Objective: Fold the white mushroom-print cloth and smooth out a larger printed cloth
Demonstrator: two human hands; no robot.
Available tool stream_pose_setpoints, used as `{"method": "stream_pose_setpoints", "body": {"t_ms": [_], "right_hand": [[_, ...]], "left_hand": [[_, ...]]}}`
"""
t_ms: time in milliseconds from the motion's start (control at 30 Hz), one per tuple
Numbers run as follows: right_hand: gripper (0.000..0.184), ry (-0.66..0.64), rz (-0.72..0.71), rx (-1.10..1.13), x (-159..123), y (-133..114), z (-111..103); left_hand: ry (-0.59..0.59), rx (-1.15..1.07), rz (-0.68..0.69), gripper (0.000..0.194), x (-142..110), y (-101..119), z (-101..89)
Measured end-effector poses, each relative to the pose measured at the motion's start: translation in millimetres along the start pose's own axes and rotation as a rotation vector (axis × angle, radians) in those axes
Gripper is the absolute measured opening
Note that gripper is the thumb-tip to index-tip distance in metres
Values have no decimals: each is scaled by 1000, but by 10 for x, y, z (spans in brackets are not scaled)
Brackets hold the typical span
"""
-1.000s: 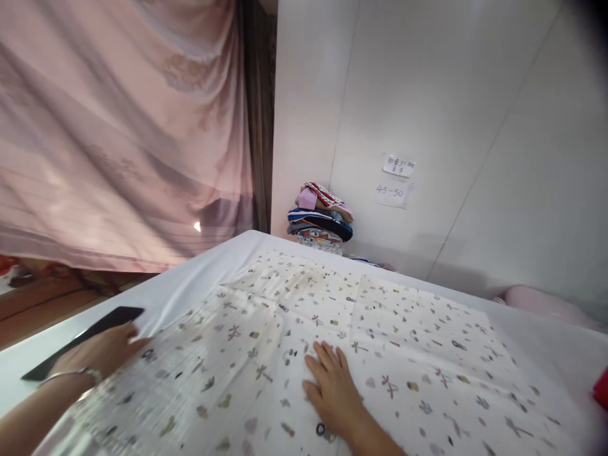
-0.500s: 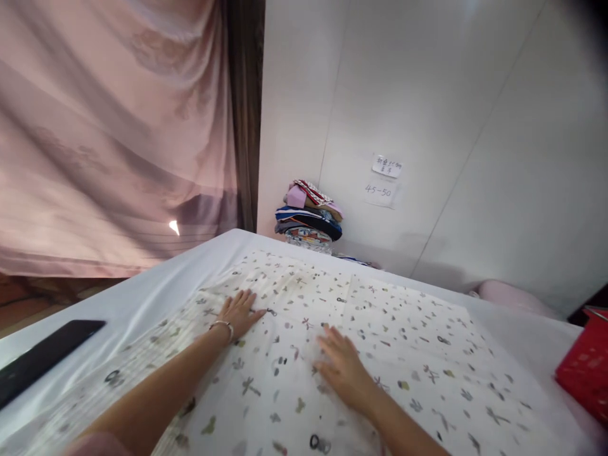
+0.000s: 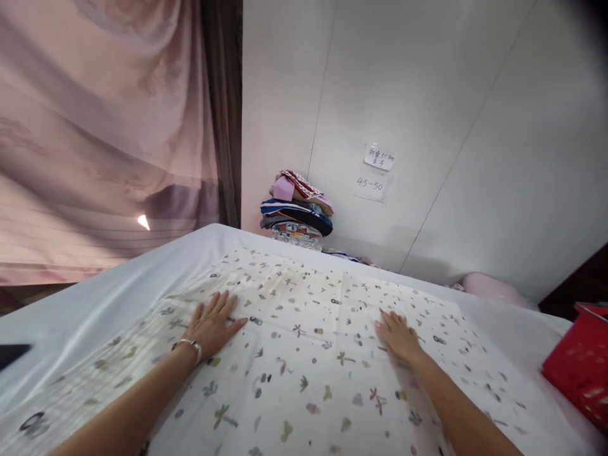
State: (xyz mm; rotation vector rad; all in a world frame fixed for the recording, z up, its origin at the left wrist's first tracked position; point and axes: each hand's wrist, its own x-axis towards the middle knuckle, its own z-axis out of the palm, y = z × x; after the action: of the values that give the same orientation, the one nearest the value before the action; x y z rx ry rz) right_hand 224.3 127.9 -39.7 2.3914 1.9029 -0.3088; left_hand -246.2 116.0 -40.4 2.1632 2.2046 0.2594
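A white cloth (image 3: 294, 354) printed with small palm trees, leaves and other shapes lies spread over the white-covered table. My left hand (image 3: 212, 324) rests flat on its left part, fingers spread, with a pale bracelet at the wrist. Farther right, my right hand (image 3: 398, 335) lies on the same cloth with its fingers stretched out. Neither hand grips anything. Faint creases run across the fabric, and its near edge is out of view.
White sheeting (image 3: 204, 244) covers the table. Folded clothes (image 3: 299, 209) are stacked beyond the far edge by the wall. A red basket (image 3: 579, 367) stands at the right, a dark flat object (image 3: 12, 354) at the left. A pink curtain (image 3: 104, 139) hangs behind.
My right hand has slid to the right across the cloth, widening the space between my hands. My left hand stays flat on the fabric. The camera view has shifted slightly.
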Motion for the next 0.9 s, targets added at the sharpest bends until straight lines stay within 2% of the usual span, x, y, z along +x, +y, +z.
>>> {"method": "stream_pose_setpoints", "body": {"t_ms": [100,233,300,400,567,633,800,900], "right_hand": [[67,-8,-84,3,146,-275,-115],[67,-6,-257,5,470,-645,-151],[67,5,-251,11,629,-722,-131],[69,8,-196,9,788,-697,-100],[70,-41,-168,0,833,-709,-146],[70,-47,-171,-16,824,-846,-187],[72,-15,-316,-27,876,-1288,-199],[72,-12,-282,-25,951,-1382,-151]], "left_hand": [[57,11,33,73,-9,3,6],[-5,16,12,71,7,-16,18],[-36,23,1,71,15,-24,20],[-45,20,-8,70,11,-24,13],[-30,-19,-5,70,-9,1,-4],[-28,-28,-3,70,-11,5,-3],[-11,-37,-4,71,-8,-10,26],[-7,-26,-13,73,-10,-25,50]]}}
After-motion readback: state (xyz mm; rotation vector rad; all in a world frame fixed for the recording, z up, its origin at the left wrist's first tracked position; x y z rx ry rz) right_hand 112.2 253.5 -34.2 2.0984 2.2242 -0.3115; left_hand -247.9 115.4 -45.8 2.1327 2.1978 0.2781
